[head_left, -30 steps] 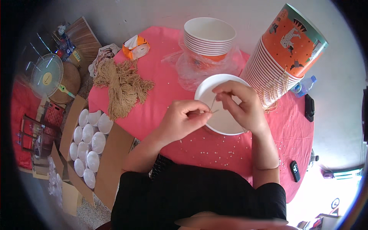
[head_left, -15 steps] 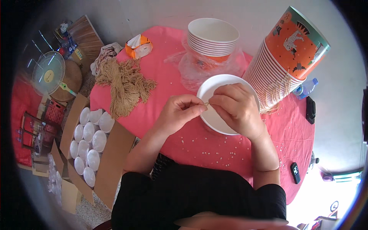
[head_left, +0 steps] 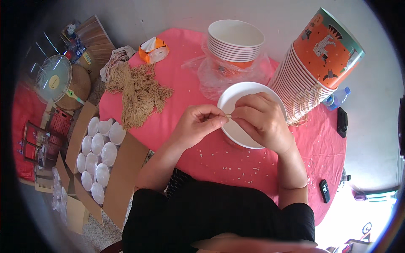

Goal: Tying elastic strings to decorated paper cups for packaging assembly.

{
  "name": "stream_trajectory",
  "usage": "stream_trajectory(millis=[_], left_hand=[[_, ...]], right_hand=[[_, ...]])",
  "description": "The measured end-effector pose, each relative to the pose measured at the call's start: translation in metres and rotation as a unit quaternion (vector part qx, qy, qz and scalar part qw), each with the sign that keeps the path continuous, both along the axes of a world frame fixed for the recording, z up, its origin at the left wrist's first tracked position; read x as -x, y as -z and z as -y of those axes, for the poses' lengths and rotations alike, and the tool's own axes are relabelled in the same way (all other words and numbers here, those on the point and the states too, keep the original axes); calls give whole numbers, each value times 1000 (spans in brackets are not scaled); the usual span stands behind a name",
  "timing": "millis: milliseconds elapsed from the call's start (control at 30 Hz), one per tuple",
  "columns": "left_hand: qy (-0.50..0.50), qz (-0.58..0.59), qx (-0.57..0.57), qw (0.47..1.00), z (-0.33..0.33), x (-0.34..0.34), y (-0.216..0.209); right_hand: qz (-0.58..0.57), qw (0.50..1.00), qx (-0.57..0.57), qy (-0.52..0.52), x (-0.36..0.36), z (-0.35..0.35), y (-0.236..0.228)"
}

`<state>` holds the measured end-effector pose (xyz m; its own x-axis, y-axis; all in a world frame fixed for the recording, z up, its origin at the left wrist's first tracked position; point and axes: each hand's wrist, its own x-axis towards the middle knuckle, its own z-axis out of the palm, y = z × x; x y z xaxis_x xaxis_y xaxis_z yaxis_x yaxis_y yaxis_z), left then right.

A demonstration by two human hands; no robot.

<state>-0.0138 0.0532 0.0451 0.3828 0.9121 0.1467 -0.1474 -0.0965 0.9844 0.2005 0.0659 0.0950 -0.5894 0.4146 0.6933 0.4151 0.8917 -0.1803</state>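
Observation:
My left hand (head_left: 201, 124) and my right hand (head_left: 262, 122) meet fingertip to fingertip, each pinching a thin tan string (head_left: 228, 115). Most of the string is hidden by the fingers. Below and behind them a white paper bucket (head_left: 228, 99) shows its open mouth. To its right leans a tall stack of orange printed paper buckets (head_left: 306, 63), with tan strings hanging along its rims. A bundle of tan string (head_left: 139, 95) lies on the table's left side, away from both hands.
Another bucket stack (head_left: 235, 40) in clear plastic stands at the back of the pink-covered table (head_left: 190, 160). White dots are scattered near me. An orange packet (head_left: 153, 49), a bottle (head_left: 337, 98) and a remote (head_left: 324, 190) lie around. At left sits a carton (head_left: 122, 177) of clear cups (head_left: 98, 143).
Both hands keep nearly the same pose, pinching the string. The view has shifted very slightly; nothing else has visibly moved.

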Motion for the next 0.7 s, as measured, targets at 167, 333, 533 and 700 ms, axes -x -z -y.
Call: stream_trajectory(millis=[167, 333, 533, 700], left_hand=[[-5, 0, -12, 1000, 1, 5, 3], [-2, -16, -23, 1000, 2, 8, 4], [45, 91, 64, 993, 5, 4, 4], [-26, 33, -10, 999, 11, -5, 7]], right_hand=[[-6, 1000, 25, -15, -9, 0, -7], [-9, 999, 35, -15, -15, 4, -11], [-6, 999, 33, -29, -2, 8, -10], [3, 999, 35, -13, 3, 7, -2]])
